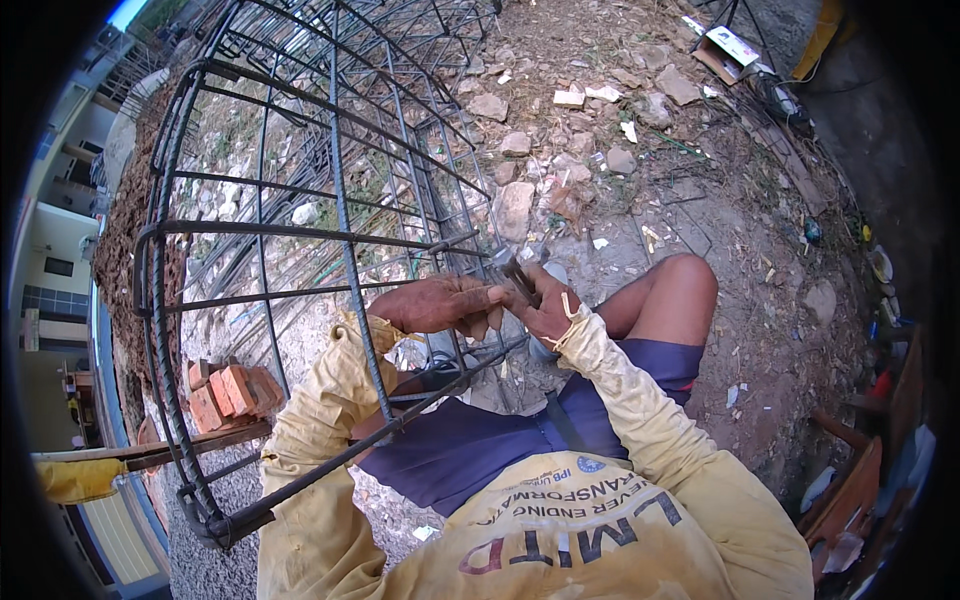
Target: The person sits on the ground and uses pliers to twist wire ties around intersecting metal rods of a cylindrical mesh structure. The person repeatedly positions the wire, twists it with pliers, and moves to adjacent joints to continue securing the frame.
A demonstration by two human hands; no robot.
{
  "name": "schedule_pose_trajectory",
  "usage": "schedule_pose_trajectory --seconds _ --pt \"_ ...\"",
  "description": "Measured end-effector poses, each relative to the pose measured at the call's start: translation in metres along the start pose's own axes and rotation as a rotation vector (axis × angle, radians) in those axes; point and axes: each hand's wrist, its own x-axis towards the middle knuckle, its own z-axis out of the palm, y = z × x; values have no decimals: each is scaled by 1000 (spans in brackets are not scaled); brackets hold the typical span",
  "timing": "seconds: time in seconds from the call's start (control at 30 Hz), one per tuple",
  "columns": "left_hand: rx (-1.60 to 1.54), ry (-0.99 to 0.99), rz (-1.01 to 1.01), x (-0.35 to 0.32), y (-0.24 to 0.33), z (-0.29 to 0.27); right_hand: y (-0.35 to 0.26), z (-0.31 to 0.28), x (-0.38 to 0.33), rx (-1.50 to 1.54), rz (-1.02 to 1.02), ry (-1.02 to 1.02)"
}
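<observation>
Right hand clenched on a dark tool, handle in the fist, head poking up-left out of the grip toward a cage bar. Left hand curled shut just beside it, fingertips meeting the right hand; looks like it pinches thin wire, too small to confirm. Both hands sit at one joint on the near side of the rebar cage, where a long bar crosses a hoop. Tool lies right at that joint, between the two hands. Cage lies on its side, running from lower left up to the top of view, its near end by the bricks. Person sits on rubble-strewn dirt, bare knee just right of the hands. Cardboard box well apart, upper right.
</observation>
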Motion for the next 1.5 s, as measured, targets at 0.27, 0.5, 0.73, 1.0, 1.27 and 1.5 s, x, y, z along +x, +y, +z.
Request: schedule_pose_trajectory --seconds 0.27,0.5,0.73,1.0,1.27,1.5 --pt "-240 149 -43 5 -15 -5 28 16 -15 128 3 183" --pt "-386 -88 -87 11 -23 1 26 9 2 -115 -337 257" --pt "-281 372 91 29 -22 0 52 48 -11 601 159 -50" --pt "-73 639 -121 39 -24 4 53 29 -15 935 296 -165" --pt "-156 440 -133 13 -14 -2 106 -21 76 393 323 463" --pt "-288 1069 -237 -94 -24 43 217 -22 153 -162 454 292"
